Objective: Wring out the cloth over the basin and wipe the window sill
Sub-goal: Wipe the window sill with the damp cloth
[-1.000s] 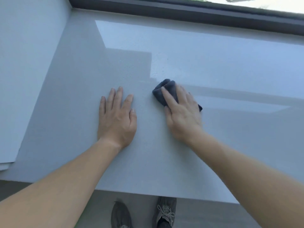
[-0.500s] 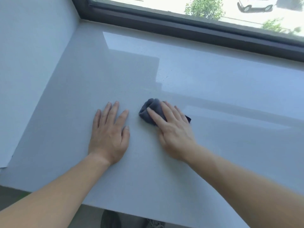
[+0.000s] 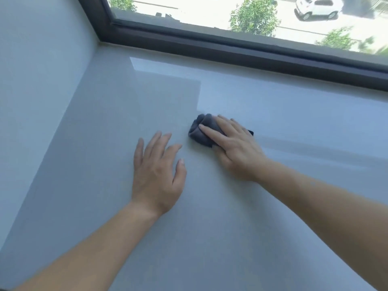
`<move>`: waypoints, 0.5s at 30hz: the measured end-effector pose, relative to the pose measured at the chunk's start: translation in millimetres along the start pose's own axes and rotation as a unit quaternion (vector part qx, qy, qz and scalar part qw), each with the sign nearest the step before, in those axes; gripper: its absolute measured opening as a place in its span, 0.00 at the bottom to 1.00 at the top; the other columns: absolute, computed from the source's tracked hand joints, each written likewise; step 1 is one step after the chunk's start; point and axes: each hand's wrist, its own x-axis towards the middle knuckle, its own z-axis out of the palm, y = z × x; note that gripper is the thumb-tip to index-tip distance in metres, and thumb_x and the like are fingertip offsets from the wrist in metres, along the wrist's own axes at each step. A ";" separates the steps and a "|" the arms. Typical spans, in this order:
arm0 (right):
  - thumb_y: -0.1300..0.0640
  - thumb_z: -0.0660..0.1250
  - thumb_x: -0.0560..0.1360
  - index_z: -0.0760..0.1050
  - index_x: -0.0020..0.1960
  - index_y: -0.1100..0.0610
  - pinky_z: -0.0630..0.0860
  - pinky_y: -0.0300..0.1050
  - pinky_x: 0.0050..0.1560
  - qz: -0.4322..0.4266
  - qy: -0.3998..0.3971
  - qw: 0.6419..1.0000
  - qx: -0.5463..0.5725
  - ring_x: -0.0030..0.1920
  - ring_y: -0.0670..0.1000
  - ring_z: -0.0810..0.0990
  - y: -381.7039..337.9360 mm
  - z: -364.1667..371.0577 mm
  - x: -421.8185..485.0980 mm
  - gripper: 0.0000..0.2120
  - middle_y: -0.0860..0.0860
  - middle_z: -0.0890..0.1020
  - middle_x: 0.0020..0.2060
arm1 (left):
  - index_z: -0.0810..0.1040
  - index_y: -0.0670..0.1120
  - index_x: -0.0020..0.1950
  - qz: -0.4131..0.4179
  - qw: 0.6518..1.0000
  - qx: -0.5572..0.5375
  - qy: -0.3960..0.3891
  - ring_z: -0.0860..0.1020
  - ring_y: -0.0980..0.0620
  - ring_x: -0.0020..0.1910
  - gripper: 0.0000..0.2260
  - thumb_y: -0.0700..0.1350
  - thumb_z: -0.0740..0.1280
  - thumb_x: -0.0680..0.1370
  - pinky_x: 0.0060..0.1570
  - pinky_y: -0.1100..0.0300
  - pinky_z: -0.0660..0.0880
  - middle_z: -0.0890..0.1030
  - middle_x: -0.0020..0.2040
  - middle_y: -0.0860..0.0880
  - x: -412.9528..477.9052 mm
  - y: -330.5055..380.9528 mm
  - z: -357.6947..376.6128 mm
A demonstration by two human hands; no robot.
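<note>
On the window sill [image 3: 231, 238], a cloth [image 3: 199, 131]. On top of the cloth, the right hand [image 3: 235, 148]. Just left of the cloth, the left hand [image 3: 157, 173], not touching. Behind the cloth, the window frame [image 3: 231, 49].

Daylight through a dark window frame [image 3: 231, 49].
Pale wall [image 3: 42, 70] on the left; beyond the glass, green trees [image 3: 254, 17] and a white car [image 3: 317, 7].

I see all of this through one wide-angle camera on my head. It faces forward and down at the dark brown window frame [image 3: 231, 49] and the glossy pale grey window sill [image 3: 210, 238] beneath it. It sits close enough that my left hand [image 3: 156, 175] and right hand [image 3: 235, 148] fill the middle.
</note>
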 end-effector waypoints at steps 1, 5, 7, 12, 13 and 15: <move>0.53 0.57 0.77 0.65 0.75 0.47 0.61 0.55 0.72 0.044 0.019 0.999 -0.006 0.71 0.60 0.66 14.9 -4.5 14.2 0.26 0.55 0.67 0.73 | 0.75 0.45 0.66 0.014 1.000 -0.011 -0.005 0.60 0.46 0.78 0.20 0.51 0.55 0.78 0.77 0.44 0.48 0.69 0.75 0.45 15.9 2.1 2.4; 0.55 0.55 0.79 0.62 0.77 0.45 0.61 0.54 0.71 0.274 0.099 0.956 0.019 0.66 0.59 0.66 40.8 -17.0 61.9 0.26 0.53 0.66 0.72 | 0.64 0.46 0.77 0.031 0.997 0.023 -0.070 0.50 0.48 0.80 0.29 0.55 0.49 0.78 0.78 0.48 0.40 0.56 0.81 0.45 66.9 0.0 18.5; 0.55 0.55 0.80 0.62 0.77 0.46 0.60 0.55 0.72 0.265 0.104 0.959 0.007 0.68 0.58 0.64 20.0 -7.5 62.3 0.25 0.54 0.65 0.73 | 0.59 0.46 0.79 0.025 0.993 0.066 -0.095 0.46 0.48 0.81 0.31 0.57 0.45 0.78 0.77 0.49 0.38 0.52 0.82 0.46 74.8 -4.1 25.8; 0.51 0.54 0.79 0.65 0.76 0.47 0.62 0.54 0.73 0.015 0.008 1.000 -0.010 0.73 0.59 0.65 28.2 -6.6 56.5 0.25 0.55 0.67 0.73 | 0.62 0.46 0.78 0.030 0.992 0.086 -0.091 0.49 0.48 0.81 0.29 0.57 0.48 0.80 0.77 0.46 0.43 0.55 0.81 0.45 72.6 -5.1 28.8; 0.52 0.55 0.78 0.66 0.75 0.48 0.65 0.54 0.70 0.042 0.029 0.999 -0.012 0.70 0.61 0.68 44.1 -10.8 67.8 0.25 0.55 0.69 0.72 | 0.62 0.46 0.78 0.029 0.991 0.090 -0.093 0.49 0.48 0.81 0.29 0.57 0.48 0.80 0.77 0.45 0.44 0.55 0.81 0.45 72.8 -5.4 29.1; 0.54 0.57 0.78 0.67 0.75 0.48 0.66 0.51 0.66 0.165 0.083 0.983 0.002 0.66 0.62 0.70 67.4 -20.2 92.3 0.25 0.55 0.70 0.71 | 0.62 0.46 0.78 0.028 0.990 0.098 -0.099 0.49 0.47 0.80 0.29 0.57 0.48 0.80 0.77 0.44 0.45 0.55 0.81 0.45 73.7 -6.2 29.5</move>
